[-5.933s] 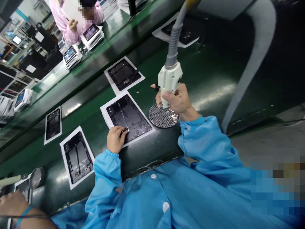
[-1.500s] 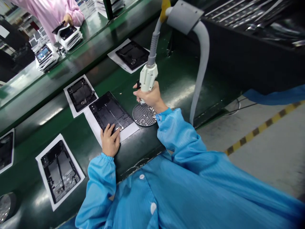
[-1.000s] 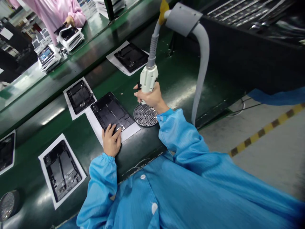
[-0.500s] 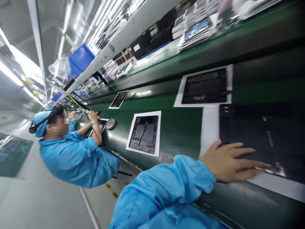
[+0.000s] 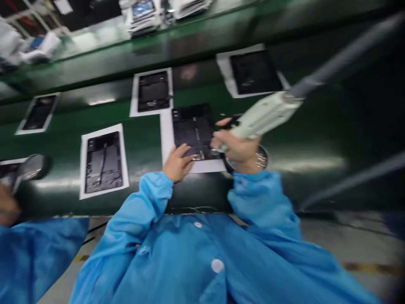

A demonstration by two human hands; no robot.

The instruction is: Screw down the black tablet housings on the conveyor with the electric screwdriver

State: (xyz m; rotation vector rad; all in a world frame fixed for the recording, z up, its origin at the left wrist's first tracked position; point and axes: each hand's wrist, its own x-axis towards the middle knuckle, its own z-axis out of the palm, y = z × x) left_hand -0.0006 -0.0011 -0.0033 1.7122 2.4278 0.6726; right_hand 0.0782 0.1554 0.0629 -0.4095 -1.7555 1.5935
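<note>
A black tablet housing [image 5: 186,131] lies on a white sheet [image 5: 167,141] on the green bench. My left hand [image 5: 178,164] rests at its lower left edge, fingers spread and fingertips on the housing. My right hand [image 5: 238,147] is wrapped round a pale green powered screwdriver [image 5: 265,114], its tip end at the housing's lower right side; the exact tip is blurred. A grey hose runs from the tool to the upper right. Partly hidden behind my right hand is a round dish [image 5: 262,157] of small parts.
More housings on white sheets lie at the left [image 5: 104,162], behind [image 5: 154,90], at the back right [image 5: 253,71] and far left [image 5: 39,113]. A co-worker's hand [image 5: 8,204] and another round dish [image 5: 33,166] are at the left edge. Stacked devices [image 5: 144,17] stand on the shelf.
The view has swung from the left towards the front and down. My right hand, holding the screwdriver, and the round dish beside it now show. My left hand stays at the housing.
</note>
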